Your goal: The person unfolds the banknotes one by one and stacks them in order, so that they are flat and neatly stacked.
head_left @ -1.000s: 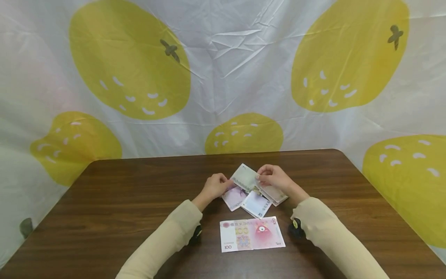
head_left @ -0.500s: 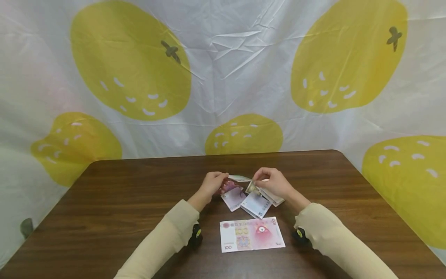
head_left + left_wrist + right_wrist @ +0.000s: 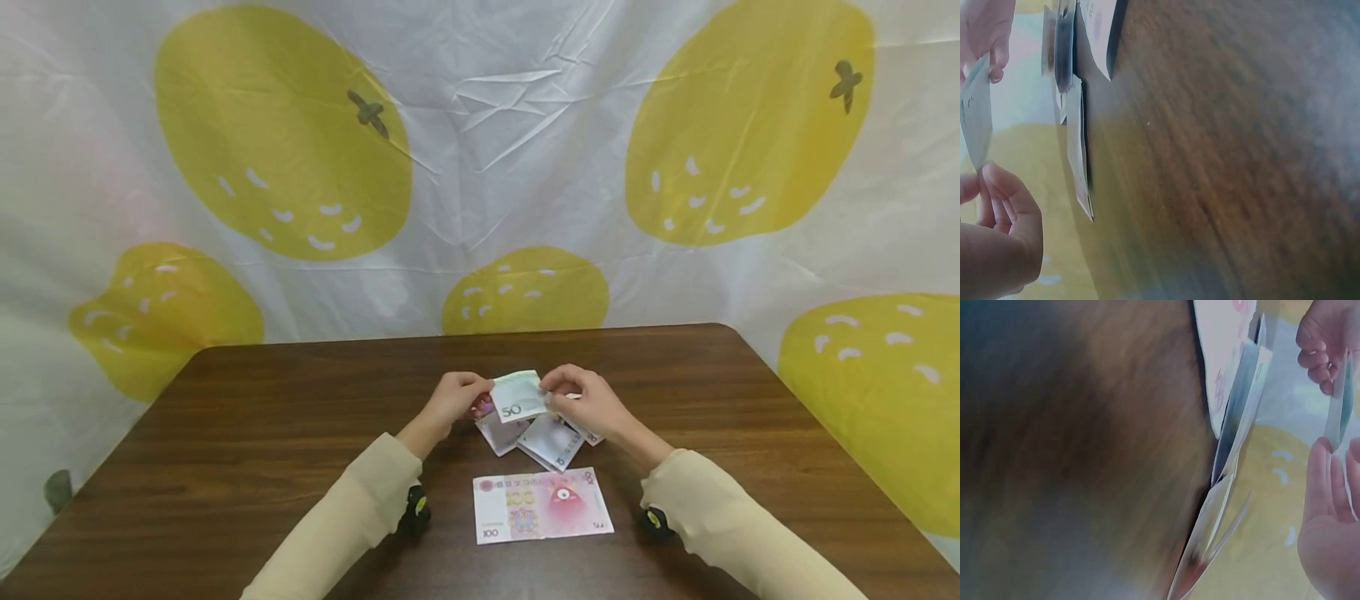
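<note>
A pale green 50 banknote (image 3: 517, 395), seemingly folded, is held up between both hands in the head view. My left hand (image 3: 447, 402) pinches its left edge with thumb and fingertips. At its right edge, the thumb and fingers of my right hand (image 3: 588, 404) grip it. The left wrist view shows the banknote (image 3: 977, 119) raised off the table. Below it lie a purplish folded note (image 3: 501, 435), a bluish folded note (image 3: 552, 439) and a pinkish note (image 3: 594, 433), partly hidden. Nearer the body, a pink 100 banknote (image 3: 543, 505) lies flat.
The brown wooden table (image 3: 300, 467) stands against a white curtain (image 3: 457, 167) printed with large yellow fruit. Dark bands (image 3: 415, 508) with yellow marks sit at both wrists, under cream sleeves.
The green banknote was first slanted between the hands, then turned edge-on. Now its printed 50 faces the head camera, overlapping the notes behind. The 100 banknote has stayed in place.
</note>
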The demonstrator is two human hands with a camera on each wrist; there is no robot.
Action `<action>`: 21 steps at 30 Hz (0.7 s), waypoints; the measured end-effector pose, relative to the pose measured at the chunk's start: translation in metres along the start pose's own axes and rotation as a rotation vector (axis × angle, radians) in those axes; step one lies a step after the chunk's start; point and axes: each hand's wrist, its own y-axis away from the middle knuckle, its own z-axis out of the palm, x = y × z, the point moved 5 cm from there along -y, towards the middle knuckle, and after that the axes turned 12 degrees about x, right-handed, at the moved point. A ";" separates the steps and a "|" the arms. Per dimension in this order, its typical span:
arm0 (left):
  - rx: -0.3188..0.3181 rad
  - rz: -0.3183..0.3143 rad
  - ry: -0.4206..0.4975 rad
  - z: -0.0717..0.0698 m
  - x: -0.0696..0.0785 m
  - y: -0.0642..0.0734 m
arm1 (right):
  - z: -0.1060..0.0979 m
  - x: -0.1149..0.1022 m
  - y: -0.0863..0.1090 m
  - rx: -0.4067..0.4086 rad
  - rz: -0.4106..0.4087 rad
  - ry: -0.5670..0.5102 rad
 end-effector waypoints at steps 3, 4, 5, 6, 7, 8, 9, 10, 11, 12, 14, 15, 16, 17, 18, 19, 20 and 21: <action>-0.029 0.003 -0.024 0.002 0.000 0.003 | -0.001 -0.014 0.004 0.016 0.012 -0.022; -0.039 0.004 -0.028 0.002 0.000 0.003 | -0.001 -0.018 0.005 0.020 0.014 -0.026; -0.050 0.009 -0.029 0.003 0.000 0.004 | -0.001 -0.018 0.005 0.023 0.011 -0.028; -0.059 0.004 -0.027 0.004 0.000 0.005 | 0.000 -0.017 0.005 0.025 0.005 -0.020; -0.067 0.005 -0.023 0.004 0.000 0.006 | 0.001 -0.013 0.004 0.023 0.003 -0.007; -0.074 0.007 -0.018 0.005 0.000 0.006 | 0.001 -0.009 0.002 0.020 -0.002 0.005; -0.082 0.007 -0.010 0.005 -0.001 0.007 | 0.003 -0.004 0.000 0.014 -0.001 0.016; -0.088 0.008 -0.002 0.005 -0.001 0.007 | 0.003 0.001 -0.001 0.006 0.002 0.024; -0.093 0.008 0.005 0.005 -0.001 0.007 | 0.004 0.005 -0.002 -0.006 0.007 0.029; -0.098 0.010 0.007 0.005 -0.001 0.007 | 0.006 0.009 -0.004 -0.016 0.015 0.038; -0.106 0.015 0.009 0.005 -0.001 0.008 | 0.007 0.013 -0.005 -0.031 0.024 0.039; -0.111 0.021 0.007 0.005 -0.001 0.008 | 0.008 0.013 -0.005 -0.037 0.026 0.035; -0.114 0.023 0.006 0.005 -0.001 0.008 | 0.008 0.013 -0.005 -0.040 0.027 0.032; -0.116 0.024 0.006 0.005 -0.002 0.008 | 0.009 0.013 -0.006 -0.042 0.030 0.029; -0.118 0.026 0.006 0.006 -0.002 0.009 | 0.009 0.013 -0.006 -0.042 0.033 0.033; -0.119 0.025 0.007 0.006 -0.002 0.009 | 0.009 0.013 -0.006 -0.043 0.035 0.031; -0.121 0.025 0.013 0.006 -0.002 0.009 | 0.009 0.013 -0.005 -0.042 0.040 0.028; -0.124 0.027 0.018 0.006 -0.003 0.009 | 0.009 0.013 -0.005 -0.042 0.044 0.024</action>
